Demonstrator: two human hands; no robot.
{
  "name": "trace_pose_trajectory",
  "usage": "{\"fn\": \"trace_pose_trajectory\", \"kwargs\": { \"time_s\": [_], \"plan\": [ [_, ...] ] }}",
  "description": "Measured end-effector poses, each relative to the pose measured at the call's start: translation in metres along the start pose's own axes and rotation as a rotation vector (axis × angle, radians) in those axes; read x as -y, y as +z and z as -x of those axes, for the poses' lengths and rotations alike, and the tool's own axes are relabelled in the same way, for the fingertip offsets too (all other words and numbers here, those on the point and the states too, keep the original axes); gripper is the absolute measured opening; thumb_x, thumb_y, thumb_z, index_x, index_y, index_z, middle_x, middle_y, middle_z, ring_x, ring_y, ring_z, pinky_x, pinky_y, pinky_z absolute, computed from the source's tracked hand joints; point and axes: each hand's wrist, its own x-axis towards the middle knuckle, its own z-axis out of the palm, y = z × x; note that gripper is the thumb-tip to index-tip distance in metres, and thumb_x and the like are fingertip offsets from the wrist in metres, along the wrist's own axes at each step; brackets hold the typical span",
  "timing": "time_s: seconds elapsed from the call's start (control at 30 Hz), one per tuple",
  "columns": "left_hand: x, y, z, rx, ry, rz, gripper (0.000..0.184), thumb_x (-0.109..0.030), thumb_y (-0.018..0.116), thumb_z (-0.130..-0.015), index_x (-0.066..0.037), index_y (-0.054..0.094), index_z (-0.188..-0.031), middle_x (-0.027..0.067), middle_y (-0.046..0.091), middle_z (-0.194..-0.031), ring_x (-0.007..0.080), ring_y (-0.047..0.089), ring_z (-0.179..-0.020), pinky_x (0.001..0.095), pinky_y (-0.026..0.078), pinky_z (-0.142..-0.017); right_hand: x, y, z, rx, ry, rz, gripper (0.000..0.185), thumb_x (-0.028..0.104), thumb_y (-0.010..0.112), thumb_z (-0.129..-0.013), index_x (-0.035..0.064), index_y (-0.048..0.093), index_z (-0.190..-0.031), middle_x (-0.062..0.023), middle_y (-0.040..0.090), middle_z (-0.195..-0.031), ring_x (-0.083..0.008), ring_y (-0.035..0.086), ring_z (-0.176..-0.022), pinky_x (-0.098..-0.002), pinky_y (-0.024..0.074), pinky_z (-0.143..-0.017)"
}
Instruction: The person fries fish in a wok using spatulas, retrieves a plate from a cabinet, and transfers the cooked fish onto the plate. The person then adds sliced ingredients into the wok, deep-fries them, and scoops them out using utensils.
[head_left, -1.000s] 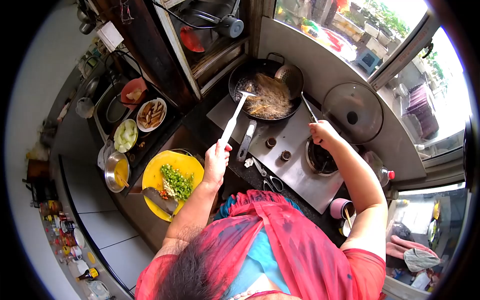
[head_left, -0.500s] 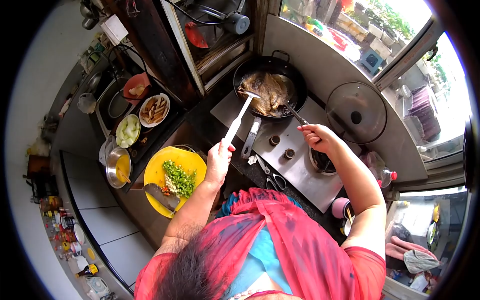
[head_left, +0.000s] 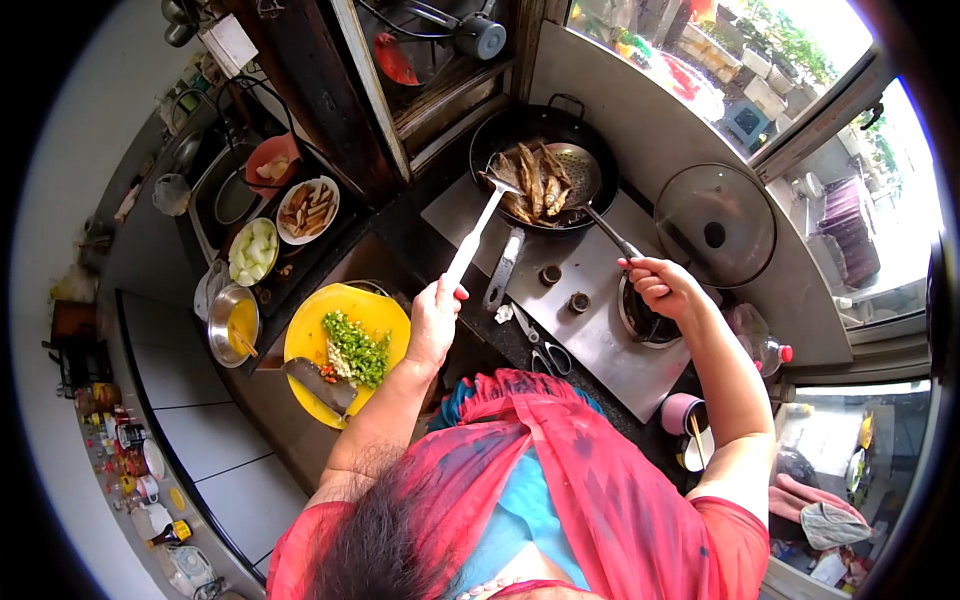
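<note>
My left hand (head_left: 436,318) is closed round the white handle of a spatula (head_left: 472,245); its metal head lies over the left side of the wok (head_left: 604,135). My right hand (head_left: 660,285) grips the dark handle of a skimmer (head_left: 582,168), whose perforated bowl is over the wok. Several browned fried fish (head_left: 535,185) rest on the skimmer, heaped toward its left side beside the spatula head. The wok's handle (head_left: 503,270) points down toward me.
A glass lid (head_left: 714,215) leans on the wall right of the stove (head_left: 610,350). Scissors (head_left: 545,350) lie on the counter. Left are a yellow board (head_left: 305,335) with chopped greens (head_left: 360,350) and a cleaver (head_left: 320,387), a metal bowl (head_left: 222,335), sliced vegetables (head_left: 254,252) and brown strips (head_left: 308,210).
The skimmer has come up with the fish gathered on it, and its perforated bowl now shows. My right hand has shifted slightly right; the spatula has barely moved.
</note>
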Motion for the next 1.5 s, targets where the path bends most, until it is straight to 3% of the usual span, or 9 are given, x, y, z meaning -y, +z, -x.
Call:
{"fn": "trace_pose_trajectory", "kwargs": {
  "time_s": [0.5,0.67,0.8,0.9,1.0,1.2,1.27,1.37,1.5],
  "plan": [
    [0.006,0.010,-0.002,0.035,0.047,-0.115,0.042,-0.031,0.035,-0.098,-0.003,0.056,-0.074,-0.0025,0.041,-0.057,0.0066,0.037,-0.052,0.0233,0.031,-0.048,-0.003,0.006,-0.013,-0.194,-0.442,0.453,0.006,0.008,0.050,-0.088,0.0062,0.050,-0.082,0.0041,0.036,-0.060,-0.0041,0.027,-0.042,-0.0187,0.0199,-0.035],
    [0.014,0.011,-0.004,0.053,0.121,-0.085,0.036,-0.031,0.036,-0.098,-0.006,0.053,-0.077,-0.0090,0.032,-0.057,0.0001,0.026,-0.047,0.0177,0.020,-0.042,-0.028,0.025,-0.041,-0.328,-0.559,0.650,0.013,0.008,0.049,-0.085,0.0100,0.043,-0.073,0.0028,0.038,-0.057,-0.0066,0.031,-0.042,-0.0224,0.0227,-0.036],
    [0.012,0.007,-0.001,0.034,0.119,-0.098,0.036,-0.031,0.037,-0.098,-0.006,0.053,-0.077,-0.0090,0.032,-0.057,0.0002,0.026,-0.046,0.0176,0.020,-0.042,-0.049,0.029,-0.050,-0.487,-0.725,0.943,0.013,0.013,0.050,-0.085,0.0007,0.049,-0.087,-0.0035,0.046,-0.059,-0.0152,0.044,-0.042,-0.0296,0.0400,-0.040],
    [0.010,0.003,0.003,0.038,0.104,-0.097,0.036,-0.031,0.036,-0.098,-0.006,0.053,-0.077,-0.0089,0.032,-0.057,0.0002,0.026,-0.047,0.0176,0.020,-0.042,-0.062,0.028,-0.044,-0.566,-0.820,1.129,0.020,0.015,0.051,-0.085,-0.0011,0.051,-0.096,-0.0050,0.048,-0.060,-0.0158,0.047,-0.043,-0.0297,0.0418,-0.041],
    [0.002,-0.003,0.007,0.001,0.098,-0.217,0.042,-0.029,0.036,-0.097,-0.002,0.056,-0.072,-0.0004,0.043,-0.057,0.0087,0.040,-0.053,0.0255,0.035,-0.051,-0.073,0.039,-0.022,-0.522,-0.758,1.112,0.020,0.017,0.051,-0.087,0.0029,0.049,-0.101,-0.0006,0.044,-0.060,-0.0101,0.041,-0.043,-0.0260,0.0346,-0.039],
    [-0.004,-0.019,0.016,0.006,0.142,-0.253,0.040,-0.027,0.037,-0.097,-0.003,0.056,-0.071,0.0002,0.042,-0.055,0.0095,0.039,-0.052,0.0264,0.035,-0.050,-0.083,0.052,0.010,-0.380,-0.610,0.956,0.015,0.017,0.051,-0.089,0.0092,0.048,-0.101,0.0046,0.038,-0.065,-0.0035,0.030,-0.044,-0.0197,0.0224,-0.037],
    [-0.012,-0.022,0.021,0.036,0.150,-0.231,0.036,-0.027,0.037,-0.098,-0.006,0.053,-0.073,-0.0071,0.035,-0.058,0.0026,0.029,-0.052,0.0195,0.025,-0.048,-0.086,0.053,0.011,-0.378,-0.612,0.932,0.015,0.016,0.051,-0.089,0.0092,0.049,-0.102,0.0048,0.038,-0.065,-0.0029,0.029,-0.044,-0.0194,0.0214,-0.037],
    [-0.026,-0.028,0.027,0.037,0.160,-0.268,0.035,-0.026,0.037,-0.097,-0.006,0.053,-0.073,-0.0069,0.035,-0.058,0.0028,0.029,-0.052,0.0194,0.025,-0.049,-0.084,0.056,0.019,-0.297,-0.533,0.823,0.018,0.017,0.051,-0.087,0.0067,0.048,-0.102,0.0040,0.038,-0.063,-0.0038,0.031,-0.045,-0.0207,0.0246,-0.038],
    [-0.042,-0.037,0.031,0.035,0.149,-0.365,0.038,-0.025,0.038,-0.096,-0.003,0.055,-0.071,0.0014,0.043,-0.055,0.0109,0.041,-0.053,0.0272,0.035,-0.052,-0.086,0.060,0.022,-0.227,-0.402,0.783,0.018,0.016,0.051,-0.087,0.0062,0.048,-0.102,0.0043,0.037,-0.064,-0.0033,0.030,-0.046,-0.0206,0.0233,-0.038]
  ]
}}
